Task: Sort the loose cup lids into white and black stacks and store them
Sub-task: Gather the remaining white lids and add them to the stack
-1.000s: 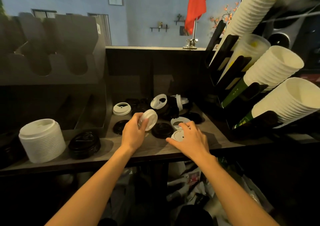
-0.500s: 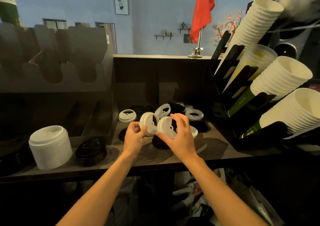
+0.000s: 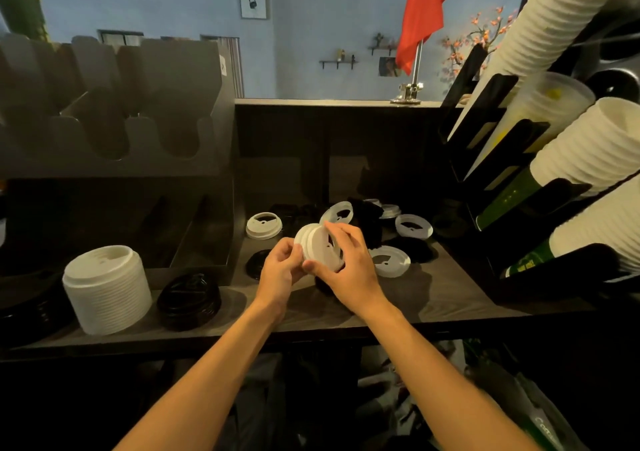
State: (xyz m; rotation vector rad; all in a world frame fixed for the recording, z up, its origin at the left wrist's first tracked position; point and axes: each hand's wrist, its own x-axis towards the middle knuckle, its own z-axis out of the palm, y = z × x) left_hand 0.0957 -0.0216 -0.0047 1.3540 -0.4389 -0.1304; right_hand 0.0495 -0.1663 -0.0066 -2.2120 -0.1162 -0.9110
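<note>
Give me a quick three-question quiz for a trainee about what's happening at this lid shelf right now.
1. True or false: the left hand and the right hand both hold the white lids.
2. Which stack at the left is taller? A. the white stack B. the black stack
3. Fill in: the loose lid lying just right of the hands is ____ in colour.
Key: 1 true; 2 A; 3 white.
</note>
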